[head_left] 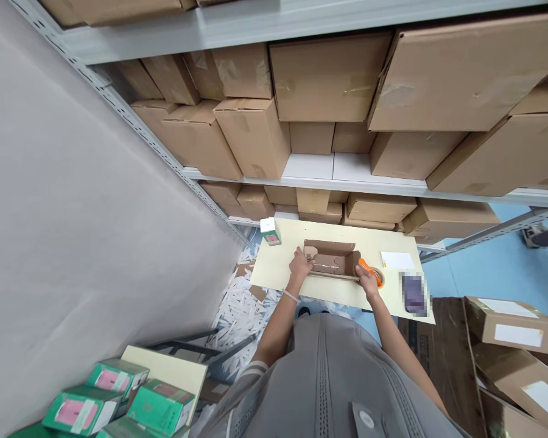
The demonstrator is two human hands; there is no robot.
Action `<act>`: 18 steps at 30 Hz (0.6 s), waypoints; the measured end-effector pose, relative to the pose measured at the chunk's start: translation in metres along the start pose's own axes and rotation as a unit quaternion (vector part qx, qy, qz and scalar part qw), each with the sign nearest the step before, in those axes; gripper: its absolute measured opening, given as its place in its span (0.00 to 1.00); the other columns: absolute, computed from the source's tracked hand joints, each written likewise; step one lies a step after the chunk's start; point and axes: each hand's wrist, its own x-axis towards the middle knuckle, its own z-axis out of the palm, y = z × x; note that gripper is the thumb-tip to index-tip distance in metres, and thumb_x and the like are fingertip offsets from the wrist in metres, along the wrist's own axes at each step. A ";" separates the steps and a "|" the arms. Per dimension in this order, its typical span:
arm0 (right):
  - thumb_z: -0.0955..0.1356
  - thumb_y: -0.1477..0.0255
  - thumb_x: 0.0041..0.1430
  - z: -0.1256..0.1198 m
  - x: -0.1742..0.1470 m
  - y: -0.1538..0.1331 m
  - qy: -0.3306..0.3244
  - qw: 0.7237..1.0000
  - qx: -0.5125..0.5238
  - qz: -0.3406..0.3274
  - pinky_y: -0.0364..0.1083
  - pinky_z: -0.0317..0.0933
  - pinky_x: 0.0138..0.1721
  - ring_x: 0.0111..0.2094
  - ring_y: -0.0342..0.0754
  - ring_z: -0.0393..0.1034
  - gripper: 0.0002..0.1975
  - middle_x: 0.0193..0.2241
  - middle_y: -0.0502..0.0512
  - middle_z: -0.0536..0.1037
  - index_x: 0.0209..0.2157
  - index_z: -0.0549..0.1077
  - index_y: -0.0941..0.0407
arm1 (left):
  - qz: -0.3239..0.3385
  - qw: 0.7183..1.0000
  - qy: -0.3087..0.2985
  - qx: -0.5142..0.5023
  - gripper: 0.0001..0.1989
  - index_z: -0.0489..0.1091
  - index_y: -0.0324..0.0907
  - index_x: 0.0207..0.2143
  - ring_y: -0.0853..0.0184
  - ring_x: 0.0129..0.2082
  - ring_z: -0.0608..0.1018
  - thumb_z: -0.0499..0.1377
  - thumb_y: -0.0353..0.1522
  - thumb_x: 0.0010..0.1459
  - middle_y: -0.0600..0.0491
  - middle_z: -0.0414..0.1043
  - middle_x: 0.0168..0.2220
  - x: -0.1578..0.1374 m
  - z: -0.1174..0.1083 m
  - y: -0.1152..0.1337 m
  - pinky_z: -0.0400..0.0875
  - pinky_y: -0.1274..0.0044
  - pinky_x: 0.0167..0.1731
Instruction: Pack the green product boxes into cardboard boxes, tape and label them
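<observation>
An open, long cardboard box (pixel 332 260) sits on the cream tabletop (pixel 277 274) in front of me. Its inside shows, with nothing visible in it. My left hand (pixel 300 264) is closed around the left end of the box. At the right front corner, my right hand (pixel 368 281) grips the box wall. An orange tape dispenser (pixel 371 269) with a roll of tape lies just beyond my right hand. Whether that hand touches the dispenser I cannot tell. A small green and white box (pixel 270 231) stands at the table's back left corner.
Shelves (pixel 308 181) full of cardboard boxes rise behind the table. A white paper (pixel 397 260) and a blurred dark item (pixel 414 294) lie on the right. Labelled cartons (pixel 514 325) are stacked lower right. Green boxes (pixel 159 406) stand lower left; paper strips (pixel 242 310) cover the floor.
</observation>
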 end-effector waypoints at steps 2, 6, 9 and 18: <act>0.65 0.54 0.49 0.001 0.000 0.005 -0.006 0.998 0.038 0.039 0.51 0.72 0.38 0.44 0.58 0.75 0.23 0.38 0.60 0.81 0.37 0.78 0.57 | 0.007 1.000 -0.002 0.028 0.35 0.53 0.40 0.61 0.55 0.54 0.76 0.63 0.41 0.57 0.38 0.66 0.59 0.003 0.002 0.007 0.69 0.70 0.48; 0.67 0.54 0.47 0.005 0.003 0.011 -0.004 0.996 0.069 0.061 0.50 0.74 0.35 0.44 0.57 0.75 0.22 0.40 0.61 0.80 0.36 0.77 0.57 | -0.004 0.996 0.007 0.092 0.36 0.54 0.38 0.60 0.55 0.51 0.78 0.66 0.39 0.54 0.37 0.68 0.56 0.008 0.013 0.022 0.69 0.71 0.47; 0.68 0.54 0.46 0.006 0.006 0.014 0.001 0.995 0.078 0.059 0.49 0.73 0.33 0.40 0.57 0.76 0.22 0.36 0.60 0.80 0.35 0.76 0.57 | -0.021 0.994 0.022 0.108 0.30 0.56 0.36 0.60 0.56 0.49 0.79 0.62 0.31 0.59 0.36 0.68 0.55 0.012 0.019 0.030 0.70 0.72 0.46; 0.68 0.50 0.43 0.009 0.003 0.024 0.030 0.994 0.094 0.046 0.50 0.71 0.30 0.38 0.58 0.75 0.26 0.34 0.61 0.80 0.35 0.76 0.57 | -0.029 0.995 0.043 0.089 0.17 0.68 0.35 0.54 0.59 0.51 0.79 0.48 0.25 0.65 0.37 0.76 0.47 0.013 0.009 0.014 0.70 0.74 0.47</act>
